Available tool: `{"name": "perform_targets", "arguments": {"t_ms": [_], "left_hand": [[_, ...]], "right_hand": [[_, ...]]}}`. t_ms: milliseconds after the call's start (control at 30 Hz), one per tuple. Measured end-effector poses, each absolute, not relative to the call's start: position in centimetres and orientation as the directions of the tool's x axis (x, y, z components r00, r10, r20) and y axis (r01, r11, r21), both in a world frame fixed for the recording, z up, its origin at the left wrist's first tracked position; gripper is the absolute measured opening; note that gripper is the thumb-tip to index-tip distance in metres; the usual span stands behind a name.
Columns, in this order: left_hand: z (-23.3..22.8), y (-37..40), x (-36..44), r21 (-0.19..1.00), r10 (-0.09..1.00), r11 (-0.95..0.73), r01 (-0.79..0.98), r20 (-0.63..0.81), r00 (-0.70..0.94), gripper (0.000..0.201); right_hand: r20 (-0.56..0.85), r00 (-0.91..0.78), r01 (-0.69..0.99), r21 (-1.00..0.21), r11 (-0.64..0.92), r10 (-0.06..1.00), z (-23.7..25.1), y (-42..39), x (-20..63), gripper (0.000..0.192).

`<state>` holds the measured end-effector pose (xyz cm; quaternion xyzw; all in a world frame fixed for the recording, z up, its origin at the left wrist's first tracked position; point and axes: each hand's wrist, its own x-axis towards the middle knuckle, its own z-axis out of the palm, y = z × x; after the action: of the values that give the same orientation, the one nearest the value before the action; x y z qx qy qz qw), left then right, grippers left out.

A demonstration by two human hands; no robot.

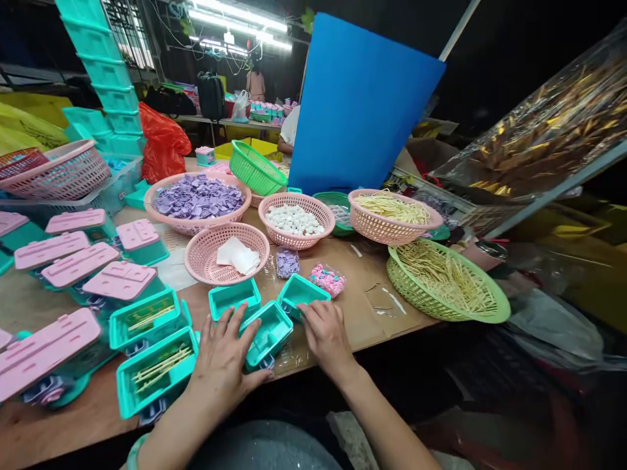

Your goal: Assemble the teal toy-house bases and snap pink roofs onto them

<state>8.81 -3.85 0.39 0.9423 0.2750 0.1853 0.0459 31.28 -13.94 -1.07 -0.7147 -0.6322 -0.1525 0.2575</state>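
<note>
My left hand [223, 359] lies with fingers spread across the near sides of two empty teal boxes: a rear teal box [234, 297] and a front teal box [268, 334]. Around the near right edge of another teal box [302, 292] the fingers of my right hand [324, 329] are curled; the fingertips are partly hidden. Left of my left hand stand two open teal boxes, one with pale sticks [161, 369] and one behind it with similar sticks [147, 321]. Small purple pieces show at the boxes' lower sides.
Behind the boxes are a pink basket of white sheets [193, 258], baskets of purple pieces [198, 196] and white pieces [291, 220], and a green basket of pale sticks [497, 303]. Pink-lidded boxes [51, 352] crowd the left. A blue board [365, 98] rises behind; a person's arm [284, 145] shows beside it.
</note>
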Motion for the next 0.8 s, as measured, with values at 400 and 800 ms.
{"name": "perform_targets", "arguments": {"t_ms": [400, 800], "left_hand": [[3.1, -4.0, 10.9, 0.480, 0.459, -0.790, 0.383, 0.048, 0.887, 0.071], [4.3, -2.0, 1.7, 0.374, 0.619, -0.785, 0.494, 0.440, 0.651, 0.057]], "right_hand": [[0.699, 0.046, 0.976, 0.120, -0.180, 0.714, -3.4, -15.6, 37.0, 0.023], [0.764, 0.004, 0.959, -0.186, 0.213, 0.646, 3.0, -10.2, 31.0, 0.023]]}}
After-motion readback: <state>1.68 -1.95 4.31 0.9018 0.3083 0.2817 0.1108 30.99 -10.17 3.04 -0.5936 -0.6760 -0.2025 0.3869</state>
